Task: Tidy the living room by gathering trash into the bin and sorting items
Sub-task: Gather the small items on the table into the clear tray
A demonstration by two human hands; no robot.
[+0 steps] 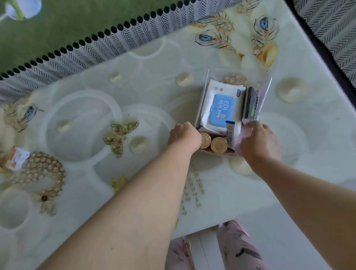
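Left hand (pixel 184 137) and right hand (pixel 257 140) grip the tray (pixel 267 85).

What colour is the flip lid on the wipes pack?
Blue lid with white lettering; head view.

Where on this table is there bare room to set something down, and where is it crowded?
Free: the tablecloth between the left hand and the small wrapper at far left, and the stretch right of the clear box. Crowded: the box itself, filled by the wet wipes pack, gold coins and a dark case.
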